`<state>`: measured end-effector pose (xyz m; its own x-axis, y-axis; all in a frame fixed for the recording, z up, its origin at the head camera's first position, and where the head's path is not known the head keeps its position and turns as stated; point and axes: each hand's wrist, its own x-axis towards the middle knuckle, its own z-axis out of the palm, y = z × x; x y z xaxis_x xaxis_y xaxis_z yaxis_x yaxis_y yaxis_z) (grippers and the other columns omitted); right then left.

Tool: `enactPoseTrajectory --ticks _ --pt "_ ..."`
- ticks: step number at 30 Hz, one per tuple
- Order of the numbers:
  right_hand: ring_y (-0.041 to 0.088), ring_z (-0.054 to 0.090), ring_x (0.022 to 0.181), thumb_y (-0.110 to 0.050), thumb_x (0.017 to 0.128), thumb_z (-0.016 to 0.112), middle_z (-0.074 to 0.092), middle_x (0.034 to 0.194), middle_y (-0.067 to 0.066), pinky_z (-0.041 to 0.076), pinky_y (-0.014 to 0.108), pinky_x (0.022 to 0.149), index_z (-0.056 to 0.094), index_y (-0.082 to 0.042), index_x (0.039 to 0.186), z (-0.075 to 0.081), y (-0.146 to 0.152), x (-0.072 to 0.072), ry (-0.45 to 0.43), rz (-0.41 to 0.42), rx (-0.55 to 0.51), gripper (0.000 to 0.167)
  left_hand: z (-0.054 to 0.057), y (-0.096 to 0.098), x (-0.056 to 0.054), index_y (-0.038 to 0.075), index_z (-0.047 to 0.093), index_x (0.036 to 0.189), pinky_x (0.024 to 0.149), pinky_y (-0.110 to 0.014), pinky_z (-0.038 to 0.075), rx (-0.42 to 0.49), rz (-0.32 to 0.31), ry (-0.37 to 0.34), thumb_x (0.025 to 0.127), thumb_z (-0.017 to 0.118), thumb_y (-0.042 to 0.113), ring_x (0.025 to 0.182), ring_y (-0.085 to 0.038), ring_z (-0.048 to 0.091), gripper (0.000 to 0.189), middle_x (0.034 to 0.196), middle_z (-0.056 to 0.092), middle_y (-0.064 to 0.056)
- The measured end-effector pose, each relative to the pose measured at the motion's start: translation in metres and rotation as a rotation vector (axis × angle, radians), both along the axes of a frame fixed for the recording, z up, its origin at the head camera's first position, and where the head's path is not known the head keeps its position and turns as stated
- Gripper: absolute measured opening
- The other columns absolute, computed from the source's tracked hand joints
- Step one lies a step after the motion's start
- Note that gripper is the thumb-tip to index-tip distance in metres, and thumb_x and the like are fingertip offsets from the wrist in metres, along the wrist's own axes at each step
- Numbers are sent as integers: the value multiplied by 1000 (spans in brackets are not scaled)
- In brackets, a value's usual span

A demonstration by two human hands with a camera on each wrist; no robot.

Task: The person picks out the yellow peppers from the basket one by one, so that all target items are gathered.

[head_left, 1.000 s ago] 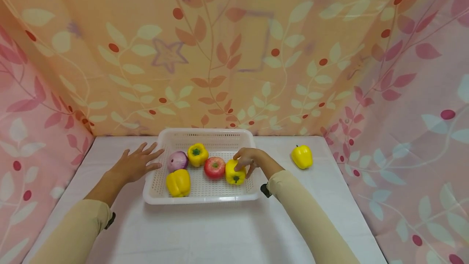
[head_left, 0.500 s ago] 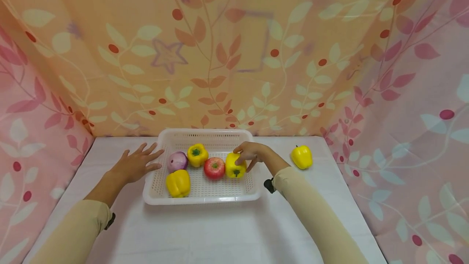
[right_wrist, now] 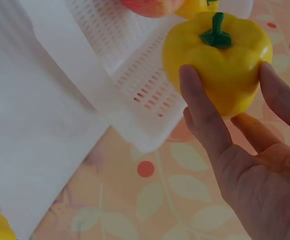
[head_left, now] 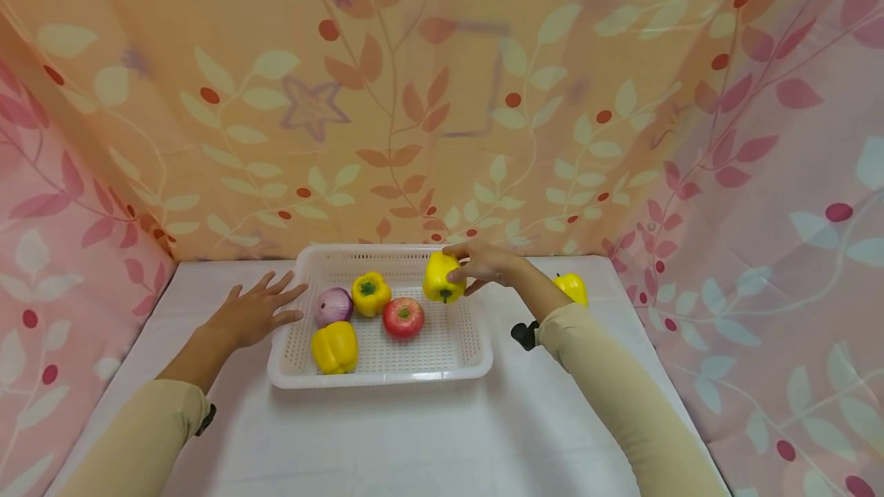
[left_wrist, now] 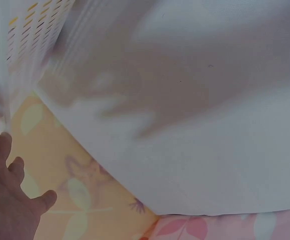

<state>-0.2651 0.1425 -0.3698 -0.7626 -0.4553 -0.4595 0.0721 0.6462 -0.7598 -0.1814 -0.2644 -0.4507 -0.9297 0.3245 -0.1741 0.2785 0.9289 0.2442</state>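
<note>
In the head view my right hand (head_left: 486,264) grips a yellow bell pepper (head_left: 442,278) over the back right part of a white perforated basket (head_left: 380,380). The right wrist view shows thumb and fingers around that pepper (right_wrist: 217,65), its green stem facing away from the palm. My left hand (head_left: 255,314) is spread at the basket's left rim, holding nothing; whether it touches the rim I cannot tell. Inside the basket lie a purple onion (head_left: 334,307), a yellow bell pepper (head_left: 371,294), another yellow bell pepper (head_left: 334,347) and a red apple (head_left: 404,318).
One more yellow bell pepper (head_left: 573,287) sits on the white-covered table (head_left: 387,443) right of the basket, partly hidden behind the right forearm. Patterned cloth (head_left: 387,98) hangs at the back and on both sides.
My right hand has lifted the yellow bell pepper from beside the apple and carried it toward the basket's back edge. The left hand has stayed in place.
</note>
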Motion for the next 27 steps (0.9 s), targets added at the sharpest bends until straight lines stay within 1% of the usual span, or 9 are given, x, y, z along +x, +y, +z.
enactPoseTrajectory --ticks 4,8,10,16,23,27 --pt "36 52 128 -8 96 65 38 152 19 59 42 88 33 -5 154 8 9 0 43 3 -43 67 -3 -1 -1 16 39 153 105 -81 7 0 1 -2 100 51 49 144 -53 16 64 161 23 -22" --pt "38 45 137 -6 97 63 36 154 19 57 45 90 29 -2 155 10 21 -4 88 -19 -106 68 -4 -1 -1 17 38 154 105 -81 6 1 6 -3 100 51 50 145 -53 16 64 161 23 -21" --pt "38 43 138 -6 97 63 37 153 20 56 47 91 28 -1 155 11 28 -5 103 -44 -128 69 -4 -1 -1 17 38 154 105 -81 6 1 8 -3 100 51 51 145 -52 16 64 161 23 -21" --pt "38 45 137 -10 98 64 39 153 18 56 45 92 26 -5 157 6 51 -10 143 -134 -136 70 -3 -2 0 17 39 153 105 -81 7 0 6 5 100 51 50 144 -53 16 64 161 23 -22" --pt "36 40 141 -14 99 62 29 160 16 54 44 96 21 -8 159 0 78 -11 173 -215 -142 72 -1 0 0 17 40 153 105 -81 8 4 7 3 100 52 49 144 -53 17 63 161 24 -22" --pt "36 37 143 -13 100 62 27 161 16 52 47 99 20 -8 159 -8 92 -10 182 -257 -165 73 -1 0 0 17 39 153 105 -81 6 5 13 -11 100 52 50 145 -53 16 64 161 23 -21"
